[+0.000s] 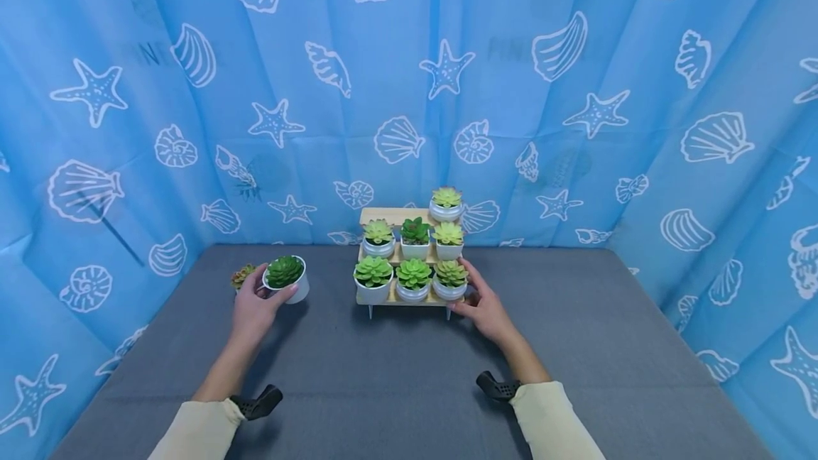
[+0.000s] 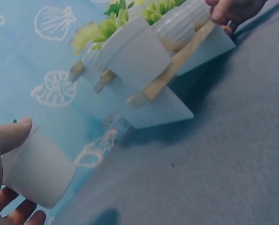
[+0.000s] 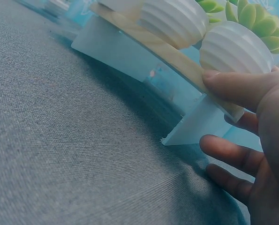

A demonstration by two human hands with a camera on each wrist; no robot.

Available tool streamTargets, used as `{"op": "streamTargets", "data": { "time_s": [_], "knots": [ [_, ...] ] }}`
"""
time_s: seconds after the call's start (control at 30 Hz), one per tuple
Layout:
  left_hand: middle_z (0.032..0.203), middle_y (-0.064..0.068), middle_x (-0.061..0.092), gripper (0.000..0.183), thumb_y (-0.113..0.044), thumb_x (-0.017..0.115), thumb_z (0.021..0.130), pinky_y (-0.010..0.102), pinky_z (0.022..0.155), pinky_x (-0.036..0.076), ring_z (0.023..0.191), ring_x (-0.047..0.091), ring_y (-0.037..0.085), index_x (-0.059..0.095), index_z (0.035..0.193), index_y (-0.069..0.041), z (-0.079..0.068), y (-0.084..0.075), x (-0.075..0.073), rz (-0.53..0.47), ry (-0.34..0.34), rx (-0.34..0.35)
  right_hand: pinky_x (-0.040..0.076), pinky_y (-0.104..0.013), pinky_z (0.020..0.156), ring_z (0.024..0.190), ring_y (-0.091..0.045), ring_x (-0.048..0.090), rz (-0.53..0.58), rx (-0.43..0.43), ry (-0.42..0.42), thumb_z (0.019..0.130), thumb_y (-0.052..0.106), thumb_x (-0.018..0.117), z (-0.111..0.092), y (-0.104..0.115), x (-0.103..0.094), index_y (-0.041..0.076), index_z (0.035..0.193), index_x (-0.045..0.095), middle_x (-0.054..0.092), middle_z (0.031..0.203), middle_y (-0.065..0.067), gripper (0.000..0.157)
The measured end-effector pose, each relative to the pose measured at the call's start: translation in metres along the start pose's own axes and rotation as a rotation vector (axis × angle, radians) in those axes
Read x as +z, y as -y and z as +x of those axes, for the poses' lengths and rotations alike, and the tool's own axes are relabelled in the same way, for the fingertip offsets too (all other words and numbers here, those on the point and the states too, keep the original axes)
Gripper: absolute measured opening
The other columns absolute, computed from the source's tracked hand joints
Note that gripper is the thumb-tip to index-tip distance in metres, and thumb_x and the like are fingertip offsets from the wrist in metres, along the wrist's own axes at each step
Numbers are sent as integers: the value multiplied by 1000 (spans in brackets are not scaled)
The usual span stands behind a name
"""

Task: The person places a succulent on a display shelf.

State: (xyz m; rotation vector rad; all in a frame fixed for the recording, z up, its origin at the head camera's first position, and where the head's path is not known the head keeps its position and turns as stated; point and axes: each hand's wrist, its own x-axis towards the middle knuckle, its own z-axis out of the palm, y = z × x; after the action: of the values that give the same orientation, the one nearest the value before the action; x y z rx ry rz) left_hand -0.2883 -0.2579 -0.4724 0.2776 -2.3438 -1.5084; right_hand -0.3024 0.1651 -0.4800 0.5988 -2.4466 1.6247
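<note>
My left hand (image 1: 253, 309) grips a white round pot with a dark green succulent (image 1: 285, 272), held to the left of a three-tier plant stand (image 1: 396, 216). In the left wrist view the thumb lies along the side of this white pot (image 2: 41, 168), with fingers under it. My right hand (image 1: 488, 309) holds the right end of the stand's lowest wooden shelf (image 3: 165, 56), thumb on top and a finger below the board. White pots of succulents fill the lower and middle shelves; one ribbed pot (image 1: 445, 209) sits at the top shelf's right end.
A reddish-green succulent (image 1: 243, 275) shows behind my left hand, its pot mostly hidden. The stand rests on a grey cloth-covered table (image 1: 383, 389). A blue curtain with white shell prints (image 1: 396, 77) hangs behind and at both sides.
</note>
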Motion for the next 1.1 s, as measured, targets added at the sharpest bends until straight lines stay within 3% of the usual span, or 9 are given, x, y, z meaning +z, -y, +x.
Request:
{"op": "streamTargets", "data": {
  "time_s": [0.2,0.3,0.53,0.8,1.1],
  "knots": [
    [125,14,39,85,-47,67,67,48,79,41,111,41,30,28,135,-15,-9,-58,1,-23,60,19,44,-30,56,65,-28,52,40,80,29,72,17,70,-3,17,-4,28,137,22,43,119,-16,81],
    [125,17,38,82,-41,68,70,44,84,40,110,40,31,27,134,-8,-9,-77,2,-34,97,46,44,-31,57,66,-31,52,44,87,28,73,12,69,-6,29,-4,23,137,22,43,119,-18,80],
    [127,13,38,84,-44,67,69,42,84,41,112,40,28,27,135,-11,11,-87,8,22,113,24,44,-31,57,67,-33,51,34,74,28,74,9,67,-8,35,-3,20,138,21,43,120,-18,79],
    [130,15,34,86,-43,67,70,44,89,36,116,36,30,23,136,-11,28,-102,10,-32,121,-29,43,-31,57,67,-33,50,44,68,32,74,8,67,-6,34,-2,21,137,21,43,119,-18,79],
    [128,16,35,85,-42,67,71,43,86,38,114,38,30,23,136,-9,53,-120,16,-3,103,1,44,-30,57,67,-33,51,43,60,26,74,8,67,-7,35,-3,18,138,21,41,121,-20,79]
  ]
}}
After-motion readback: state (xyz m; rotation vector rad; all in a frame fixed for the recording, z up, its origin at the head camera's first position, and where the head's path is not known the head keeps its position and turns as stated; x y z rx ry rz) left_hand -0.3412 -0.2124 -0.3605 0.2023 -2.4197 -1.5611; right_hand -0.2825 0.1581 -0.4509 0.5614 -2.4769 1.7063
